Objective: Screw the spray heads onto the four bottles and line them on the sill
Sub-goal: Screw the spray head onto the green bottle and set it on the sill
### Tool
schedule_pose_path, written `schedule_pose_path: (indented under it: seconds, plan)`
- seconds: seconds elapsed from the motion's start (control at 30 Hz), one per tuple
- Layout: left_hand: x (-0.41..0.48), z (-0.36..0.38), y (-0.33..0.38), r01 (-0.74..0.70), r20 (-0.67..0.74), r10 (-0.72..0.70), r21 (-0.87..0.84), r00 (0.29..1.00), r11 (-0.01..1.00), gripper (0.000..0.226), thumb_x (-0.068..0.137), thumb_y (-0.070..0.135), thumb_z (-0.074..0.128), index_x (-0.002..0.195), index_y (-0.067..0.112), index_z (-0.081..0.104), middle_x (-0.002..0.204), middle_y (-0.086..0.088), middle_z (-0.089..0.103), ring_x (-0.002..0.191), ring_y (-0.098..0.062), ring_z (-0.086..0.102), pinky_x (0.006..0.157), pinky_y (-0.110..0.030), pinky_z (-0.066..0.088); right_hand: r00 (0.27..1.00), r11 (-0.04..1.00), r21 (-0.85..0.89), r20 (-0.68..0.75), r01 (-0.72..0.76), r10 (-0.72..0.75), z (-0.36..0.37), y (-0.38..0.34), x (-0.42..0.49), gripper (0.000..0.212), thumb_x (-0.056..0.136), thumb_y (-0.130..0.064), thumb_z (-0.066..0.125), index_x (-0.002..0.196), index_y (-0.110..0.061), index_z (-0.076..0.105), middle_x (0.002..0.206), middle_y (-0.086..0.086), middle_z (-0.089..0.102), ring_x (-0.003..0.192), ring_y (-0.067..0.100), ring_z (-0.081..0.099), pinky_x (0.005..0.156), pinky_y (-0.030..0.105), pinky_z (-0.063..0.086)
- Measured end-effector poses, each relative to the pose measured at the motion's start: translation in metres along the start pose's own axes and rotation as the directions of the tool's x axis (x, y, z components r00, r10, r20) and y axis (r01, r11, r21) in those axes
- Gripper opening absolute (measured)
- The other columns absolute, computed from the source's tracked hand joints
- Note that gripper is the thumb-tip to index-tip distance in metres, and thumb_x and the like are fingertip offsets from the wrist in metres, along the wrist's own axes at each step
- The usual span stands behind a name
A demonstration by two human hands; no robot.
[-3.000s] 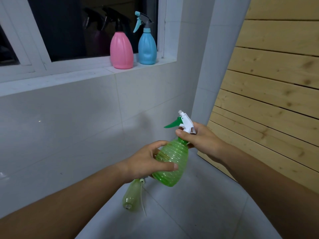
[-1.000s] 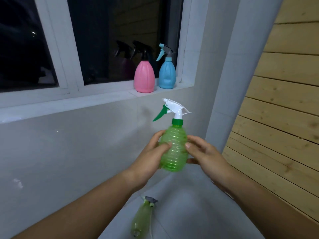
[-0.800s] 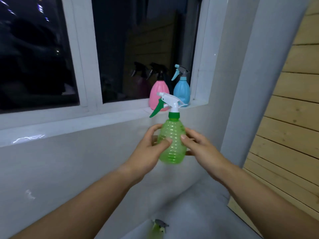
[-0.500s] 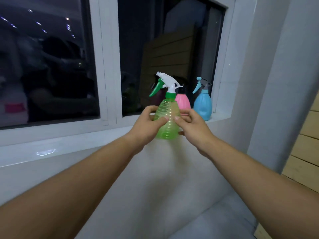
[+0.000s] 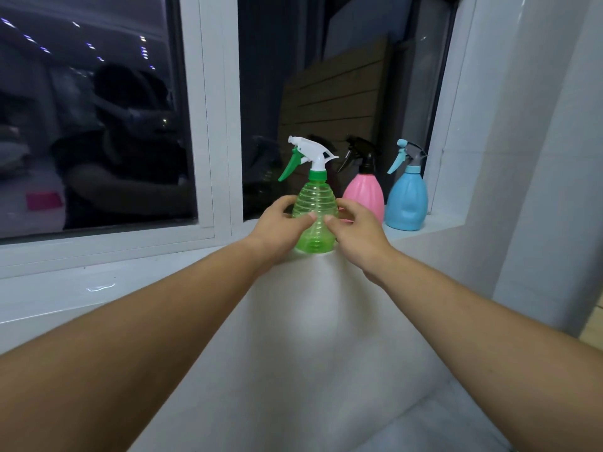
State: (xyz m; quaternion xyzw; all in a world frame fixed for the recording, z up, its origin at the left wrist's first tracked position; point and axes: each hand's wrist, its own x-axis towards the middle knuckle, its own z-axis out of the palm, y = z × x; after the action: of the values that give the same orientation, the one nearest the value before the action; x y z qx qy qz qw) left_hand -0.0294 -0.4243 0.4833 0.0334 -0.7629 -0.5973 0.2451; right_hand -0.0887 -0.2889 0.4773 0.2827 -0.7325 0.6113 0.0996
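Observation:
A clear green ribbed bottle (image 5: 316, 203) with a white spray head (image 5: 311, 153) and green trigger stands upright at the front edge of the white window sill (image 5: 421, 231). My left hand (image 5: 277, 228) grips its left side and my right hand (image 5: 354, 230) grips its right side, fingers curled round the body. To its right on the sill stand a pink bottle (image 5: 367, 194) with a black spray head and a blue bottle (image 5: 407, 202) with a light blue and grey spray head.
Dark window panes in a white frame (image 5: 212, 119) rise behind the sill. A white tiled wall (image 5: 293, 337) drops below it. A white column (image 5: 538, 158) closes the right side, with a strip of wood panel (image 5: 592, 324) at the far right edge.
Both hands lifted the green bottle from low in front of the wall up and forward to the sill, where it now rests beside the pink bottle. The floor bottle has left the view.

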Motion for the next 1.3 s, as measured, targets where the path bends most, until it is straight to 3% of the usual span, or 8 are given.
schedule_pose_path:
  seconds: [0.23,0.37,0.5,0.67,0.87,1.0,1.17,1.3]
  plan:
    - [0.01,0.003,-0.006,0.005,0.008,-0.005,0.008,1.0,1.0,0.024,0.099,0.015,0.062,0.123,0.02,0.064,0.11,-0.011,0.077,0.095,-0.024,0.073,0.086,-0.032,0.057,1.0,0.999,-0.033,-0.008,-0.005,0.004,0.003,0.006,0.009,0.033,0.088,-0.014,0.068,0.12,-0.02,0.06,0.096,-0.009,0.066,0.094,0.018,0.069,0.089,0.039,0.057]
    - [0.014,0.002,-0.007,0.078,-0.037,-0.076,0.055,0.996,0.995,0.064,0.098,0.026,0.065,0.155,0.013,0.038,0.134,-0.012,0.066,0.119,-0.029,0.066,0.109,-0.043,0.049,0.999,0.997,-0.075,-0.041,0.018,-0.021,0.008,0.01,0.013,0.04,0.087,-0.015,0.07,0.125,-0.016,0.058,0.089,-0.02,0.057,0.086,0.004,0.063,0.084,0.029,0.055]
    - [0.014,0.001,-0.009,0.095,-0.083,-0.085,0.132,0.993,0.987,0.071,0.097,0.037,0.065,0.156,0.013,0.033,0.131,-0.008,0.063,0.117,-0.024,0.062,0.104,-0.037,0.048,0.999,0.995,-0.103,-0.05,0.01,-0.015,0.008,0.012,0.013,0.052,0.086,-0.019,0.071,0.134,-0.015,0.052,0.096,-0.018,0.056,0.087,0.0,0.058,0.078,0.016,0.049]
    - [0.004,-0.003,0.0,0.072,-0.164,-0.041,0.188,0.986,0.98,0.069,0.096,0.04,0.065,0.152,0.012,0.035,0.128,-0.005,0.056,0.117,-0.021,0.055,0.096,-0.032,0.043,0.997,0.992,-0.121,-0.08,-0.033,0.023,-0.003,0.011,0.004,0.059,0.086,-0.029,0.071,0.139,-0.019,0.048,0.133,0.005,0.056,0.118,0.02,0.057,0.103,0.038,0.047]
    - [-0.052,0.014,0.003,-0.146,-0.195,0.181,0.181,0.964,0.973,0.02,0.092,0.034,0.068,0.101,0.024,0.052,0.082,0.003,0.056,0.069,-0.01,0.055,0.058,-0.014,0.048,0.989,0.996,-0.06,-0.136,-0.071,0.062,-0.036,0.026,-0.052,0.034,0.084,-0.029,0.07,0.116,-0.026,0.059,0.112,-0.005,0.065,0.088,0.005,0.064,0.074,0.021,0.049]
    - [-0.093,0.048,-0.028,-0.033,-0.032,0.036,0.1,0.999,0.994,0.013,0.09,0.032,0.069,0.088,0.025,0.057,0.074,0.002,0.059,0.069,-0.022,0.064,0.07,-0.046,0.059,0.974,0.977,-0.047,-0.099,-0.209,0.204,-0.062,0.055,-0.103,0.021,0.085,-0.021,0.07,0.105,-0.02,0.063,0.102,0.007,0.069,0.089,0.022,0.068,0.082,0.041,0.058]
    - [-0.132,0.088,-0.116,0.316,0.231,-0.341,0.141,0.911,0.938,0.015,0.094,0.022,0.068,0.092,0.021,0.054,0.078,-0.003,0.06,0.071,-0.018,0.063,0.063,-0.031,0.051,0.915,0.909,-0.117,-0.002,-0.4,0.402,-0.087,0.114,-0.161,0.015,0.088,-0.015,0.068,0.102,-0.012,0.065,0.093,0.012,0.067,0.084,0.029,0.067,0.074,0.039,0.057]
    - [-0.161,0.106,-0.193,0.468,0.276,-0.563,0.341,0.779,0.815,0.029,0.092,0.035,0.07,0.107,0.016,0.054,0.098,-0.011,0.064,0.087,-0.027,0.063,0.078,-0.037,0.052,0.836,0.826,-0.208,0.06,-0.525,0.546,-0.092,0.176,-0.204,0.016,0.087,-0.019,0.069,0.101,-0.011,0.065,0.082,0.007,0.064,0.079,0.028,0.066,0.072,0.043,0.058]
